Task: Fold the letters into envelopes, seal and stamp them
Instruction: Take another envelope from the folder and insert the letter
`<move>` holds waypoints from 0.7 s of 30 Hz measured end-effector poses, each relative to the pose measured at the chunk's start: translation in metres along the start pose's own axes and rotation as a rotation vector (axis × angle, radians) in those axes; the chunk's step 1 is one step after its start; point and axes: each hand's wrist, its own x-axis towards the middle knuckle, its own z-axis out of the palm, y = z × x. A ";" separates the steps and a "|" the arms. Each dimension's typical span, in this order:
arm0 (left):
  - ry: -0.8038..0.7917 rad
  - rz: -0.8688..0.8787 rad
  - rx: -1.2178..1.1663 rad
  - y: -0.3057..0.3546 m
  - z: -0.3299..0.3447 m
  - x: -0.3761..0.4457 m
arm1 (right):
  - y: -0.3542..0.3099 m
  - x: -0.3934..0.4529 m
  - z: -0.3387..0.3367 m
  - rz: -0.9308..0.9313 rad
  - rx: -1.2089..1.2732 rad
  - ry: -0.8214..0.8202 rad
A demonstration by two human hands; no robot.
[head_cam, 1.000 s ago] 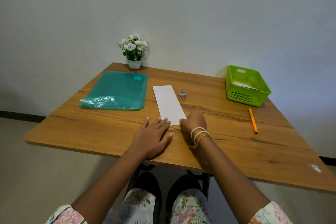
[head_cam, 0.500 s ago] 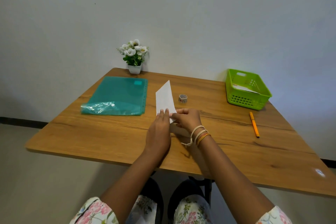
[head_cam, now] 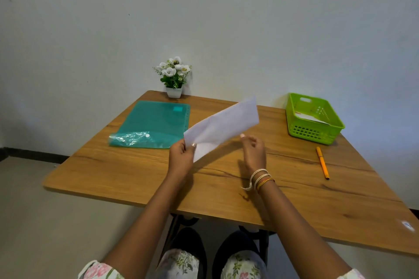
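Head view: paper mid-frame, lifted off table, slanting up to the right. Left hand pinches its lower-left corner, thumb on top. Right hand just beside the paper's lower edge, fingers loosely curled, touching nothing. Folder left, basket upper right, pen right, bare wood at the near edge.

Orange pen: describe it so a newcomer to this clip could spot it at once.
On the wooden table, look toward its right side, nearer than the green basket. The orange pen lies flat on bare wood, alone, a thin orange stick with a dark tip pointing toward the camera.
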 end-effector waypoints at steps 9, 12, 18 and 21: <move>-0.402 -0.499 -0.111 0.016 -0.013 0.031 | 0.003 0.026 -0.068 0.059 -0.175 0.247; -0.428 -0.568 -0.043 0.020 0.001 0.041 | 0.012 0.027 -0.079 0.049 -0.278 0.225; -0.360 -0.255 0.641 0.004 0.032 0.064 | 0.025 0.032 -0.086 0.020 -0.438 0.214; -0.262 -0.119 0.942 -0.002 0.041 0.066 | 0.032 0.038 -0.086 -0.027 -0.542 0.176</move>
